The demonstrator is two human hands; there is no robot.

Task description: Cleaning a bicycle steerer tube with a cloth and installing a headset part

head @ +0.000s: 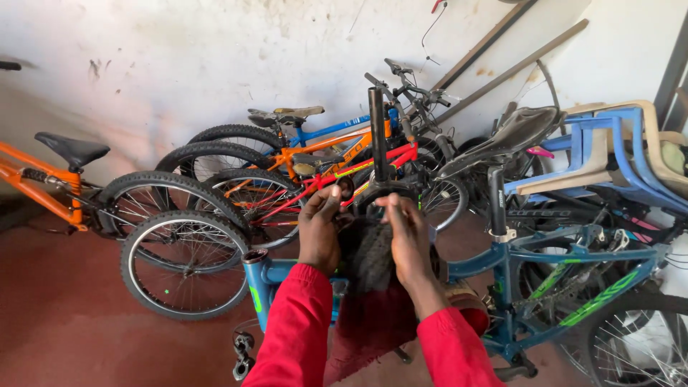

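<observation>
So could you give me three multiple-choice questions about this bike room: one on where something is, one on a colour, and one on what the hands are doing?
1. Where do the stacked plastic chairs stand?
A. at the right, behind the blue bike
B. at the far left
C. in the middle of the floor

2. What colour are the person's sleeves?
A. green
B. red
C. white

3. What are the left hand and right hand doing?
A. hanging free at the sides
B. both raised close together at a black forked bike part
C. each gripping a chair

Answers:
1. A: the blue and beige chairs are at the right edge, past the blue bike frame.
2. B: both forearms are in red cloth.
3. B: the fingers of both hands meet at the lower end of the upright black part.
</observation>
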